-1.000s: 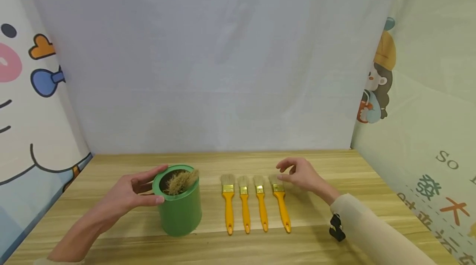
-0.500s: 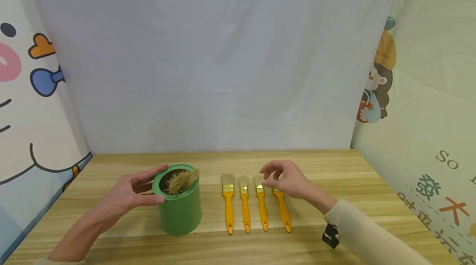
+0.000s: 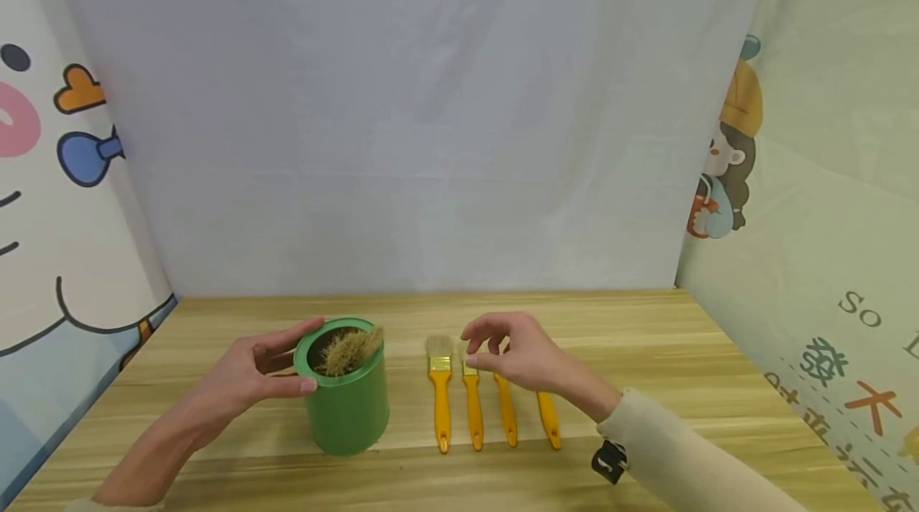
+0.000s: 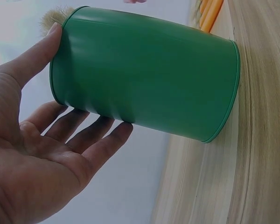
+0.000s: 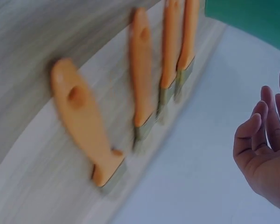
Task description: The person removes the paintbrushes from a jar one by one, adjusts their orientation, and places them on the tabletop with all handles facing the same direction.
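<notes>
On the left of the table stands a green can [image 3: 349,414] with a tan bristly tuft [image 3: 349,352] poking out of its mouth. My left hand [image 3: 244,372] holds the can by its upper side, thumb at the rim; in the left wrist view its fingers [image 4: 102,142] lie along the wall. To the right, several paintbrushes with yellow handles lie in a row: a leftmost one [image 3: 442,408], a second [image 3: 475,412], a third [image 3: 507,412] and a rightmost one [image 3: 549,420]. Above them hovers my right hand [image 3: 522,352], fingers loosely bent and holding nothing, hiding some bristle ends.
The wooden table [image 3: 617,448] reaches back to a pale hanging cloth [image 3: 431,121]. Printed cartoon cloths stand at the left [image 3: 79,241] and right [image 3: 804,201]. A black band [image 3: 610,461] hangs at the right sleeve [image 3: 689,456].
My right hand has moved left above the brushes, from the rightmost one towards the second from the left. The left hand, the can and the brushes stay where they were.
</notes>
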Demonstrator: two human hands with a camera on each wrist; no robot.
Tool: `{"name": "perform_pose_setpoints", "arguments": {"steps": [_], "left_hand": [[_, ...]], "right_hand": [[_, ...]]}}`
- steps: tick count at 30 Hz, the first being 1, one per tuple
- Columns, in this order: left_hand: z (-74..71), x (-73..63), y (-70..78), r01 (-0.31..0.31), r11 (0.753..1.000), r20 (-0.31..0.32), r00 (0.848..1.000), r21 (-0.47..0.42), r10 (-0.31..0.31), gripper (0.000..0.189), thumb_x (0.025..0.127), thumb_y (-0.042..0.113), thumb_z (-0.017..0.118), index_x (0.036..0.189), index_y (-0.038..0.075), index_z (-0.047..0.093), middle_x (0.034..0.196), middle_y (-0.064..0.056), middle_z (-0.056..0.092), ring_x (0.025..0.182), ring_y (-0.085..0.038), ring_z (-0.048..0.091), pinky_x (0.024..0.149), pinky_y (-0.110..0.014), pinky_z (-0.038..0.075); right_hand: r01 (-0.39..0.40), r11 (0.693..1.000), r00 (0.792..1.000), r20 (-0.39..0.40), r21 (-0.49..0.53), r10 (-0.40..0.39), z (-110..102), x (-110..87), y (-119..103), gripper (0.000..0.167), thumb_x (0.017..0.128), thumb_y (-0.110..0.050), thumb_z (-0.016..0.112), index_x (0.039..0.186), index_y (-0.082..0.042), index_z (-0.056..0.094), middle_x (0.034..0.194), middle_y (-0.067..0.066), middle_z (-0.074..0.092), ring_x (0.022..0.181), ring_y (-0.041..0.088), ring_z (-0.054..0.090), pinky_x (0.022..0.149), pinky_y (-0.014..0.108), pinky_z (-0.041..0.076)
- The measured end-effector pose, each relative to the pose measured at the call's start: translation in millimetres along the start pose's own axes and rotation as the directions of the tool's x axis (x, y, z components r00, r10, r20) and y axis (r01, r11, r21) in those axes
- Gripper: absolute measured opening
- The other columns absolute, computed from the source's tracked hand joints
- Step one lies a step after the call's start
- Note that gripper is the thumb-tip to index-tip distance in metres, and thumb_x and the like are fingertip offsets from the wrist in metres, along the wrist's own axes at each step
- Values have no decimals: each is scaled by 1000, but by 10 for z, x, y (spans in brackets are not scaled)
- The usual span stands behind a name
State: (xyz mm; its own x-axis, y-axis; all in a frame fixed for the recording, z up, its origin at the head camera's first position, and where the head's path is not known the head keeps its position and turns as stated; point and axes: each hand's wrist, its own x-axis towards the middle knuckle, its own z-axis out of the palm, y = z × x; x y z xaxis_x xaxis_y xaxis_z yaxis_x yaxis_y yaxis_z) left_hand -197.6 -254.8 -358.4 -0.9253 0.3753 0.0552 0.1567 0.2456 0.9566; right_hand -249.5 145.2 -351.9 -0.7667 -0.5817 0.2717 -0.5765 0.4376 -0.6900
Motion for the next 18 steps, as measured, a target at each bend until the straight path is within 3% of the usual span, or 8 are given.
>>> {"name": "perform_pose_setpoints", "arguments": {"steps": [9,18], "left_hand": [[-5,-7,15,-6,1000,2,1000,-1,6,82,96,16,79,165,8,36,166,-22,34,145,-56,37,102,-48,55],[-9,10,15,-4,1000,8,1000,-12,4,83,97,15,79,166,6,34,166,-22,34,146,-55,36,104,-52,53]], "right_hand": [[32,998,998,54,53,-35,180,171,-308,26,95,-10,81,120,-14,75,102,-2,73,76,14,60,66,29,50],[85,995,995,54,59,-88,326,406,-487,35,94,-7,81,127,-11,73,105,-6,70,75,12,60,63,26,50]]}}
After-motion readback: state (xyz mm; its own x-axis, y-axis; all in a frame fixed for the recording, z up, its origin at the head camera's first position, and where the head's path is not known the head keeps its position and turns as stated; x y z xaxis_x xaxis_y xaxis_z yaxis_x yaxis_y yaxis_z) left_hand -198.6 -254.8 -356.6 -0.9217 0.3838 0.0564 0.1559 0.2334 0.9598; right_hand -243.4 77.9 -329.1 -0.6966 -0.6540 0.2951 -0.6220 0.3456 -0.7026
